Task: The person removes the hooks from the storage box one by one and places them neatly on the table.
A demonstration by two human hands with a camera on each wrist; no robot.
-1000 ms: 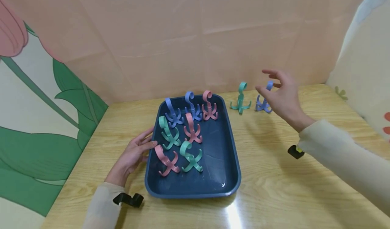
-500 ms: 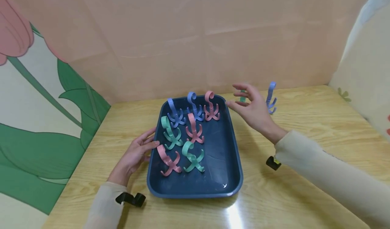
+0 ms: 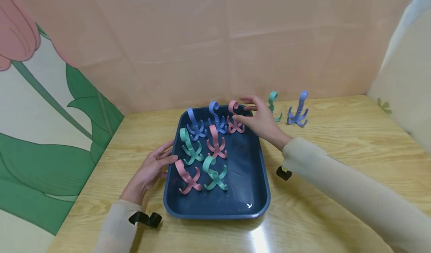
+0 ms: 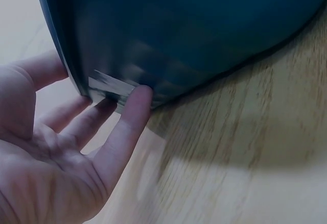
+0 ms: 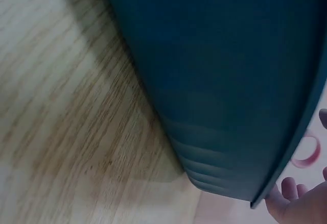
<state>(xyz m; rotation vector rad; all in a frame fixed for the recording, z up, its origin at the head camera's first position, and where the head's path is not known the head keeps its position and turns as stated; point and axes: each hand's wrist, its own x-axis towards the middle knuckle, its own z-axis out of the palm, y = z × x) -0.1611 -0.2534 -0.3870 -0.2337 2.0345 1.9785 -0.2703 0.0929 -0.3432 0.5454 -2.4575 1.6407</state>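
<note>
A dark blue tray (image 3: 244, 185) holds several plastic hooks with a curled top and splayed prongs. My left hand (image 3: 151, 172) grips the tray's left side in the head view, thumb over the rim; the left wrist view shows its fingers (image 4: 134, 114) against the outer wall. Over the tray's far right corner reaches my right hand (image 3: 260, 120), thumb and fingers spread apart. They are beside the top of a pink hook (image 3: 233, 106), whose prongs it partly covers. In the right wrist view, that hand (image 5: 306, 206) shows at the rim.
On the table (image 3: 336, 148), right of the tray, stand a green hook (image 3: 273, 97), partly hidden by the right hand, and a blue hook (image 3: 297, 112). A pinkish sheet (image 3: 188, 47) rises behind. A flower-patterned panel (image 3: 50, 163) borders the left.
My right hand has moved left from near the blue hook, past the green one, to the pink hook at the tray's far right corner. The left hand stays on the tray.
</note>
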